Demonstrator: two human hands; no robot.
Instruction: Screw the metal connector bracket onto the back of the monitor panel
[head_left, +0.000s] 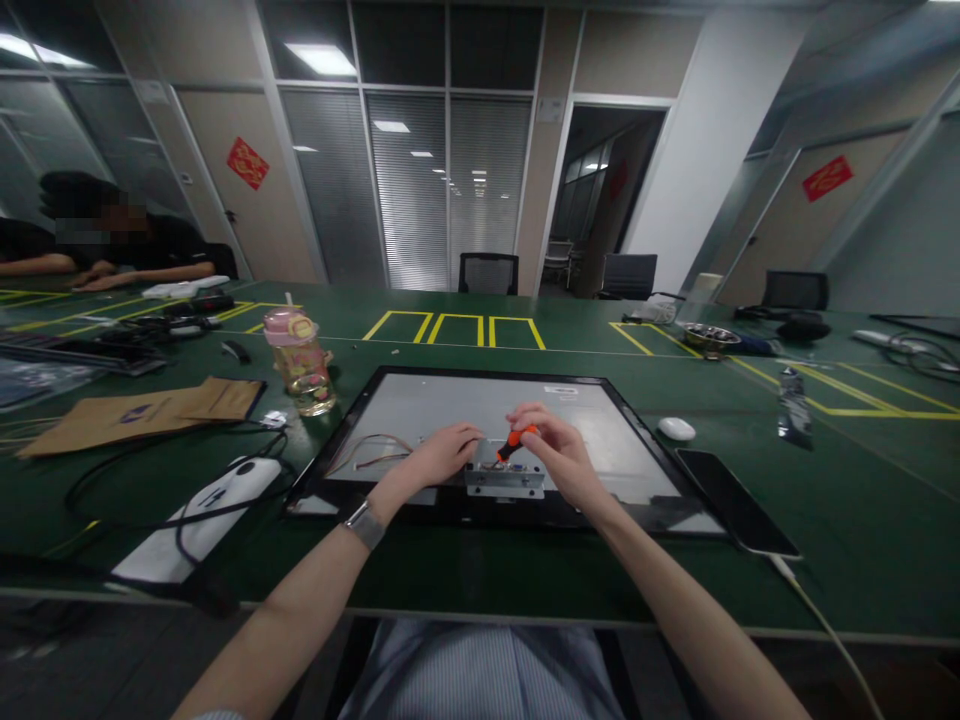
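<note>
In my right hand (561,455) is a small screwdriver (517,441) with an orange and black handle. The fingers close round it, and it tilts down toward a silver metal bracket (504,484). What its tip touches is too small to tell. My left hand (447,452) rests at the bracket's left end with fingers stretched out; its thumb is partly hidden. Both hands are over a flat grey display panel (592,410) with a black frame, lying on the green table (465,572). Thin wires (375,455) run across the panel to the left.
Left of the panel stand a pink-lidded bottle (298,365), a brown paper envelope (142,412) and a white box (201,520) crossed by black cables. A phone (736,502) on a charging cable and a white earbud case (676,429) lie to the right. Another person (161,245) sits far left.
</note>
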